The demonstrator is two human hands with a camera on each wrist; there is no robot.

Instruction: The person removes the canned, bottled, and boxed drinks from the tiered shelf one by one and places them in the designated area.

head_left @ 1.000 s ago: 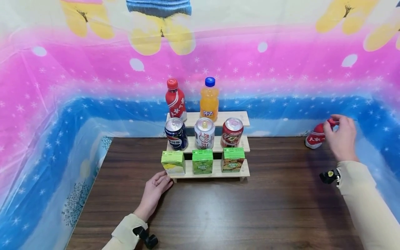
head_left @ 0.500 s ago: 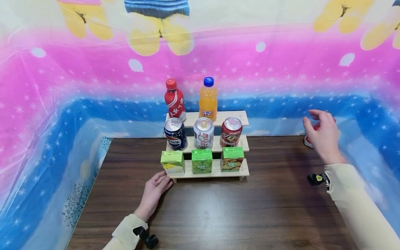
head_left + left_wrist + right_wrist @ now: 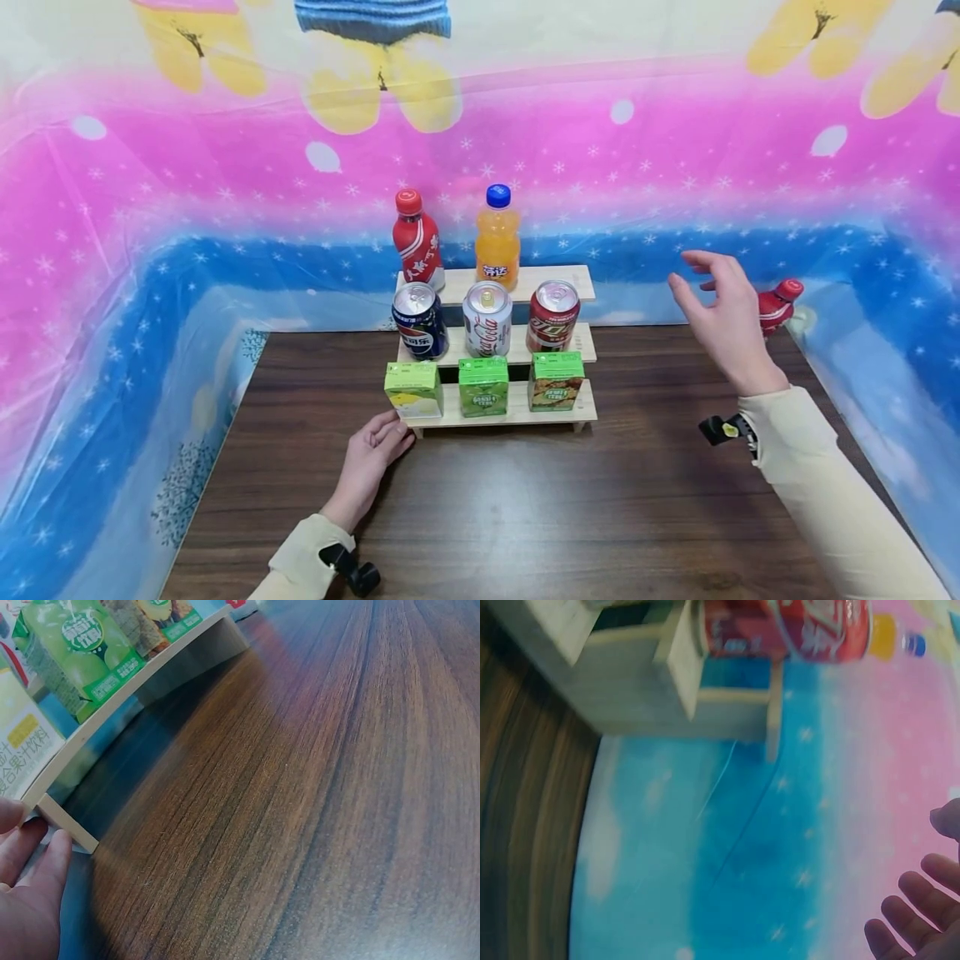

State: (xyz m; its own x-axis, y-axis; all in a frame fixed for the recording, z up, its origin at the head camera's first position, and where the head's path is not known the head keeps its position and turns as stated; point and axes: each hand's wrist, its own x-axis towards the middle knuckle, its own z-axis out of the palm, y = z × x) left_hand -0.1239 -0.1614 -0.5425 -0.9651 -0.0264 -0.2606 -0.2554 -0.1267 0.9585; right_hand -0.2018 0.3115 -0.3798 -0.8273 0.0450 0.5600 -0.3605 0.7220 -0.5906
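A three-tier wooden display shelf (image 3: 555, 402) stands on the table, bearing drink bottles, cans and juice boxes. At its front left corner my left hand (image 3: 367, 467) holds the lowest board's end, with fingers around the corner and leg in the left wrist view. My right hand (image 3: 723, 325) hovers above the table's back right, fingers parted and holding nothing. Behind it, partly hidden, is a red cola bottle (image 3: 777, 307) with a red cap. On the top tier are another red cola bottle (image 3: 422, 250) and an orange soda bottle (image 3: 498, 246) with a blue cap.
On the middle tier stand a dark blue can (image 3: 418, 325), a silver-white can (image 3: 488, 321) and a red can (image 3: 553, 318). Three green juice boxes (image 3: 483, 387) line the lowest tier. A patterned cloth (image 3: 637, 208) encloses the table (image 3: 495, 517) at back and sides.
My right hand has let go of the red cola bottle at the right and moved left, toward the shelf. That bottle stays behind. The left hand has kept its place.
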